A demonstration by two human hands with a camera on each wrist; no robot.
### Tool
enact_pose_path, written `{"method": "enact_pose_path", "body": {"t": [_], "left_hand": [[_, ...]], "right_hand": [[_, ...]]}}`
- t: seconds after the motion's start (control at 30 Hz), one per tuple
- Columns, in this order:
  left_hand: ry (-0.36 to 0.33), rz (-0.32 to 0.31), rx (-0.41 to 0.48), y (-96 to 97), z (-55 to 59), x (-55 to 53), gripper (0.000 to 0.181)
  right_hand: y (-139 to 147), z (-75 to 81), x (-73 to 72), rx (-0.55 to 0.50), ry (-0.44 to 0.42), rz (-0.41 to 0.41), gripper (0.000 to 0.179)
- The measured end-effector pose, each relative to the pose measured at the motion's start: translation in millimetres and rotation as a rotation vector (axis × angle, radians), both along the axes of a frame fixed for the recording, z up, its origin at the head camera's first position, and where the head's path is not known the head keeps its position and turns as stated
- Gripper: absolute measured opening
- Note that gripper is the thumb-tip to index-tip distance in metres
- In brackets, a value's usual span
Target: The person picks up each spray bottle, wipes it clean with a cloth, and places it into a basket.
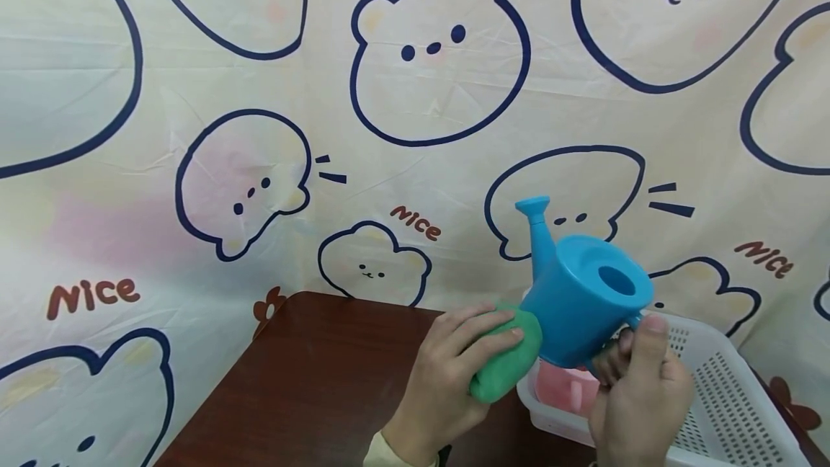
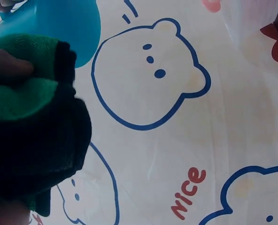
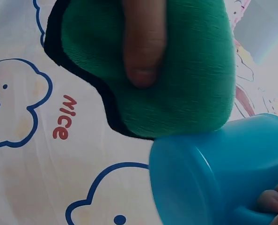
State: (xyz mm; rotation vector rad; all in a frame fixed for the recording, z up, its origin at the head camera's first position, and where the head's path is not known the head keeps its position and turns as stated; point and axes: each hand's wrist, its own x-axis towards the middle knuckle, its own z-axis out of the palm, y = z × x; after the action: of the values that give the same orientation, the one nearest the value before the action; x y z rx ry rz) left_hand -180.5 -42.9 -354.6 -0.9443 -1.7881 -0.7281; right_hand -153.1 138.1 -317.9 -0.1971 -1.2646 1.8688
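Observation:
My right hand (image 1: pixel 648 395) grips the handle of a blue watering can (image 1: pixel 577 301), raised above the basket's left end with its spout pointing up. Against the can's lower left side, my left hand (image 1: pixel 450 373) holds a fuzzy green cloth (image 1: pixel 509 362), its fingers curled over it. Seen from the right wrist, the green cloth (image 3: pixel 195 70) touches the blue can (image 3: pixel 204 187) near its base, and a dark border runs along the cloth's edge. In the left wrist view a finger presses into the cloth (image 2: pixel 22 103), whose lower part is in dark shadow.
A white perforated basket (image 1: pixel 733 373) stands at the right of the dark brown table (image 1: pixel 337 380). Inside it is a pink item (image 1: pixel 564 386), partly hidden by the can and right hand. Behind the table hangs a pale curtain (image 1: pixel 441 107) with cartoon bear outlines.

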Motion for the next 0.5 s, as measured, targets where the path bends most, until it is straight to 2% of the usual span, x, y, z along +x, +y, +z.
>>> {"method": "enact_pose_path", "body": {"t": [0.1,0.23,0.37,0.5], "left_hand": [[-0.059,-0.004,0.044,1.3,-0.7,1.7,0.067],[-0.182,-0.023,0.108,3.2,-1.7,4.2,0.065],[-0.302,-0.084,0.165,5.0,-1.5,5.2,0.067],[-0.359,-0.103,0.218,7.4,-1.5,4.5,0.067]], "right_hand": [[-3.3,-2.1,-0.6,0.02,0.057,-0.019,0.049],[-7.3,-5.7,-2.8,0.077,0.137,-0.038,0.049],[-9.0,-9.0,-4.3,0.141,0.148,-0.045,0.053],[-9.6,-11.4,-3.9,0.22,0.101,-0.042,0.055]]}}
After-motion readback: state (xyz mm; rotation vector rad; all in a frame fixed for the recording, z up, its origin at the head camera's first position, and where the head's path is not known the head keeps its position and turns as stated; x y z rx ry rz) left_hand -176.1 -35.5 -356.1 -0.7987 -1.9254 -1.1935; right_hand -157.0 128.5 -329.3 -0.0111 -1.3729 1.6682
